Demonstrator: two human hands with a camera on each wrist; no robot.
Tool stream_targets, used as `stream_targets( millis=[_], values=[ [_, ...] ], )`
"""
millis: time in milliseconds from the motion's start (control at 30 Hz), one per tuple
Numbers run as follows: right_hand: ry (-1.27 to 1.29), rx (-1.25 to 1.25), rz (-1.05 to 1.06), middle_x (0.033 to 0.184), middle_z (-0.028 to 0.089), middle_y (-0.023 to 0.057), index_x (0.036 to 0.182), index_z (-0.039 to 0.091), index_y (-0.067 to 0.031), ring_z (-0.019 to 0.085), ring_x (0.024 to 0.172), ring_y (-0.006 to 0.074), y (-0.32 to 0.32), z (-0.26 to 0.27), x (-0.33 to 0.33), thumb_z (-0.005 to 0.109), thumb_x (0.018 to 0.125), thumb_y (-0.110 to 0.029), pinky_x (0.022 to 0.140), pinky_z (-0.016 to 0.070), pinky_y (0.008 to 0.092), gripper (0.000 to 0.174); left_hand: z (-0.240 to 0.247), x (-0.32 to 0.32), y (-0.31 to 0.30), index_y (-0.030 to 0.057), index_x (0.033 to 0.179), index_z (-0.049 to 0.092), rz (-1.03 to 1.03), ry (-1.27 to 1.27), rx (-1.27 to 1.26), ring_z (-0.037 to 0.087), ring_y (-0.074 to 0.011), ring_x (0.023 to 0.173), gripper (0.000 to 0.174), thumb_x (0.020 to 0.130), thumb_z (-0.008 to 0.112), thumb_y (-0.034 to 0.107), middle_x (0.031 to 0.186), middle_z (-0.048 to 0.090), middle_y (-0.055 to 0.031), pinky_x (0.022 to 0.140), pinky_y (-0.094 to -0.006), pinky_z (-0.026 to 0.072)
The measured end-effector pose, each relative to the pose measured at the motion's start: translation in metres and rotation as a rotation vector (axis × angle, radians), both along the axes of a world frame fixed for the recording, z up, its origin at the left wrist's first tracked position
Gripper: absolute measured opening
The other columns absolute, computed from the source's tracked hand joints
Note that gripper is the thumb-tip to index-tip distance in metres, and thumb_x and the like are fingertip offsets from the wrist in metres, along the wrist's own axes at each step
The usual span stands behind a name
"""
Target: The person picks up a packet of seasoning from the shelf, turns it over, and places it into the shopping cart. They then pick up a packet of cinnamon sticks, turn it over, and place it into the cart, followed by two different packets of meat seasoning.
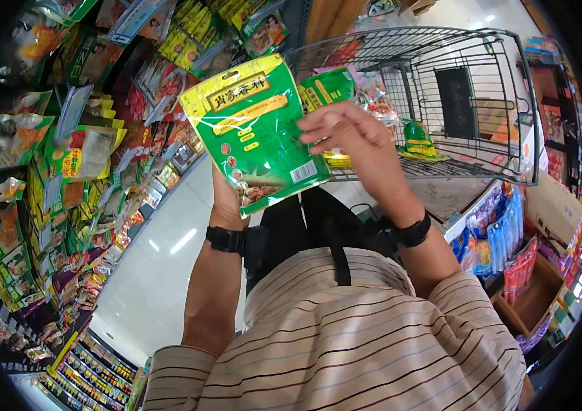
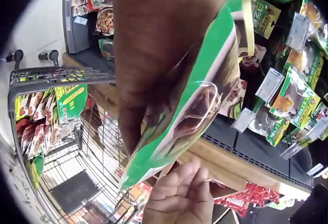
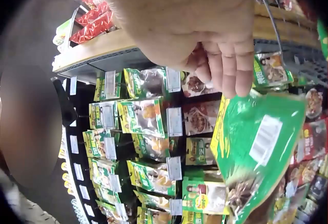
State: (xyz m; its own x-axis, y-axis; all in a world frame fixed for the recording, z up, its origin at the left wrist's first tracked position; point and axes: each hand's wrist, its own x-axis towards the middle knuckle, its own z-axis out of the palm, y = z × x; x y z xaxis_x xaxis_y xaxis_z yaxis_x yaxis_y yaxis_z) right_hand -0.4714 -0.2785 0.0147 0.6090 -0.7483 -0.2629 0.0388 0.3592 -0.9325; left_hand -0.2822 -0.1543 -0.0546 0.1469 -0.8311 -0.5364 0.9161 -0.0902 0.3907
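Note:
My left hand (image 1: 227,195) grips a green and yellow spice packet (image 1: 263,140) by its lower left side, with the printed back and barcode facing up. In the left wrist view the packet (image 2: 197,101) shows its pictured side, and that hand (image 2: 159,34) wraps over its edge. Just to the packet's right, my right hand (image 1: 359,140) has its fingers loosely bent and holds nothing. The right wrist view shows the right fingertips (image 3: 238,80) close to the packet (image 3: 261,142), overlapping its edge.
A wire shopping cart (image 1: 441,82) stands ahead to the right, with several packets inside, including a green one (image 1: 414,140). Hanging food packets (image 1: 10,140) and price tags fill the rack on the left. Blue bags (image 1: 503,229) and a wooden bin (image 1: 537,291) lie at the right.

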Motion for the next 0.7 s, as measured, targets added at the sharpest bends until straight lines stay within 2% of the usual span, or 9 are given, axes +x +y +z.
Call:
stream_targets(
  millis=[100, 233, 433, 533, 633, 700],
  values=[
    [0.037, -0.011, -0.080, 0.107, 0.067, 0.0089, 0.111, 0.063, 0.0004, 0.066, 0.095, 0.0158, -0.014, -0.010, -0.016, 0.048, 0.103, -0.018, 0.081, 0.0544, 0.0291, 0.025, 0.011, 0.002, -0.007, 0.0062, 0.134, 0.051, -0.012, -0.061, 0.139, 0.063, -0.0266, 0.111, 0.058, 0.101, 0.044, 0.052, 0.128, 0.061, -0.0122, 0.094, -0.0432, 0.0542],
    [0.091, -0.040, -0.096, 0.105, 0.067, 0.0072, 0.110, 0.064, -0.0004, 0.066, 0.093, 0.0145, -0.020, -0.013, -0.020, 0.048, 0.103, -0.017, 0.079, 0.0542, 0.0276, 0.024, 0.017, 0.002, -0.010, 0.0068, 0.135, 0.050, -0.035, -0.095, 0.171, 0.063, -0.0268, 0.111, 0.057, 0.101, 0.044, 0.052, 0.128, 0.061, -0.0122, 0.095, -0.0428, 0.0541],
    [0.069, -0.087, -0.022, 0.102, 0.066, 0.0036, 0.109, 0.064, -0.0018, 0.065, 0.093, 0.0116, -0.016, -0.022, -0.012, 0.051, 0.101, -0.015, 0.081, 0.0522, 0.0267, 0.020, 0.010, 0.000, -0.014, 0.0045, 0.135, 0.050, -0.019, -0.001, 0.049, 0.064, -0.0287, 0.111, 0.057, 0.101, 0.044, 0.050, 0.128, 0.062, -0.0136, 0.095, -0.0447, 0.0538],
    [0.068, -0.142, -0.016, 0.099, 0.066, 0.0033, 0.107, 0.064, -0.0003, 0.062, 0.088, 0.0098, -0.007, -0.015, -0.004, 0.053, 0.100, -0.013, 0.077, 0.0502, 0.0255, 0.019, 0.008, -0.002, -0.013, 0.0036, 0.134, 0.050, -0.055, 0.009, -0.039, 0.063, -0.0291, 0.113, 0.057, 0.101, 0.043, 0.050, 0.129, 0.061, -0.0145, 0.097, -0.0460, 0.0529],
    [0.158, -0.237, 0.078, 0.093, 0.064, 0.0041, 0.106, 0.064, 0.0007, 0.060, 0.082, 0.0098, 0.002, -0.017, 0.000, 0.056, 0.097, -0.012, 0.073, 0.0480, 0.0250, 0.017, 0.014, -0.005, -0.015, 0.0034, 0.134, 0.050, -0.041, 0.010, -0.015, 0.062, -0.0295, 0.114, 0.057, 0.101, 0.043, 0.049, 0.129, 0.061, -0.0153, 0.098, -0.0469, 0.0523],
    [0.119, -0.360, 0.055, 0.090, 0.063, 0.0074, 0.104, 0.065, 0.0009, 0.059, 0.078, 0.0123, 0.006, -0.018, 0.004, 0.056, 0.096, -0.011, 0.070, 0.0471, 0.0257, 0.017, 0.011, -0.004, -0.013, 0.0033, 0.134, 0.051, -0.043, -0.016, -0.001, 0.062, -0.0298, 0.114, 0.057, 0.101, 0.043, 0.049, 0.130, 0.061, -0.0154, 0.098, -0.0471, 0.0522]
  ],
)
